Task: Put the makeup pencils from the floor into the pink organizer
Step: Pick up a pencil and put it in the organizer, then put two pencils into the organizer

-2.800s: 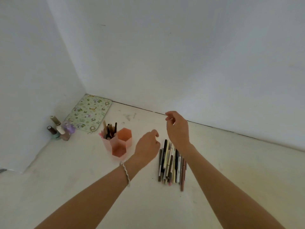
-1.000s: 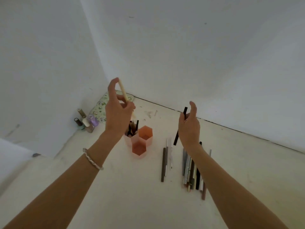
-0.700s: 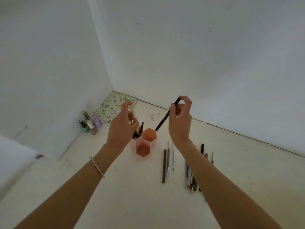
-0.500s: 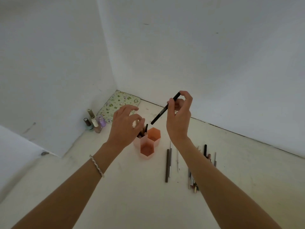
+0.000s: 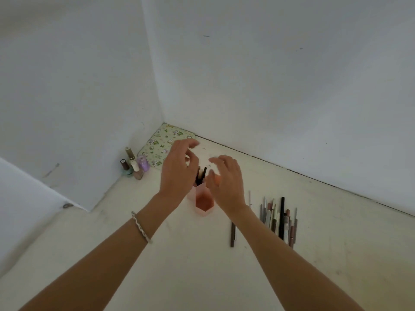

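Observation:
The pink organizer (image 5: 203,202), made of hexagonal tubes, stands on the pale floor between my two hands. Dark makeup pencils (image 5: 200,176) stick up out of its back-left tube. My left hand (image 5: 178,168) hovers over that tube with fingers spread and nothing in it. Just right of the organizer, my right hand (image 5: 225,179) is open and holds nothing; it hides the back-right tube. A row of makeup pencils (image 5: 279,217) lies on the floor to the right, and two more loose pencils (image 5: 233,234) lie beside my right forearm.
Several nail polish bottles (image 5: 134,166) stand against the left wall near the corner. A green patterned pad (image 5: 160,145) lies flat in the corner behind my hands. White walls close in the left and back sides.
My left hand let go of the cream pencil at the organizer. My right hand carried the black pencil over to the organizer and now holds nothing. Both hands have opened.

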`<act>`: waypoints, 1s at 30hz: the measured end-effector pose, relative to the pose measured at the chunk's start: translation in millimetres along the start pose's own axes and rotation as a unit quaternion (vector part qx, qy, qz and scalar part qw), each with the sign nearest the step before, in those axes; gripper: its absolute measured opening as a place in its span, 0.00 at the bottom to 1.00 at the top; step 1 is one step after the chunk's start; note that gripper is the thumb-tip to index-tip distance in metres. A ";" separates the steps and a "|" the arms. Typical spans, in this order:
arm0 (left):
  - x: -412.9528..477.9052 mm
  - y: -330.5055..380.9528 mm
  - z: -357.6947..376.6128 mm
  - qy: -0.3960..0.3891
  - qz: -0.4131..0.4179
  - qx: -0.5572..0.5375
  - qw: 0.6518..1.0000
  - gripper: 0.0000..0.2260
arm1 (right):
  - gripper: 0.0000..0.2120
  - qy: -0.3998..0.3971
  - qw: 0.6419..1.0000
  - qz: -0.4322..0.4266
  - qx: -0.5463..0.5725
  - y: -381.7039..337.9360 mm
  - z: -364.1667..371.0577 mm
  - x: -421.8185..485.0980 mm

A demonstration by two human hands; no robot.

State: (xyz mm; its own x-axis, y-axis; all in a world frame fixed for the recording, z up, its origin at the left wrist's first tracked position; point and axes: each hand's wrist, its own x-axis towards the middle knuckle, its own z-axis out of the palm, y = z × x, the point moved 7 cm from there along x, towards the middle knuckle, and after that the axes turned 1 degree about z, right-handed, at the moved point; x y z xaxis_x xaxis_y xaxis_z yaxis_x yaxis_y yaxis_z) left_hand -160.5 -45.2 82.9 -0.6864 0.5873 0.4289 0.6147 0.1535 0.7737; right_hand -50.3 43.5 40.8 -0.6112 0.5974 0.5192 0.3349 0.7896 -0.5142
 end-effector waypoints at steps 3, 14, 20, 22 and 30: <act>-25.9 18.9 48.6 -0.099 0.018 -0.007 0.995 0.12 | 0.15 0.046 0.994 0.092 0.043 36.1 -23.5 -1.4; -121.3 -23.8 190.2 -0.395 -0.131 0.298 0.859 0.25 | 0.14 0.025 0.965 0.256 0.049 131.9 -69.2 -32.2; -131.0 -51.3 194.4 -0.389 -0.230 0.255 0.855 0.21 | 0.10 -0.006 0.962 0.269 0.052 154.2 -65.1 -42.9; -129.4 -51.4 195.0 -0.394 -0.244 0.227 0.857 0.20 | 0.10 -0.012 0.960 0.273 0.059 158.3 -61.9 -43.8; -27.1 18.8 153.2 -0.178 -0.126 0.017 0.976 0.27 | 0.12 -0.174 0.924 0.341 0.014 166.0 -12.3 -53.1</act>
State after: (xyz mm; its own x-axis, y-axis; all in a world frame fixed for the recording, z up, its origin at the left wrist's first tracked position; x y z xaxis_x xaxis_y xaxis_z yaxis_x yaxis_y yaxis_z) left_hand -70.9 63.5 14.4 -0.6422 0.7658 0.0329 0.4610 0.3516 0.8148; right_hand 46.5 144.5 -63.7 -0.4608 0.8690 -0.1800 0.7114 0.2405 -0.6603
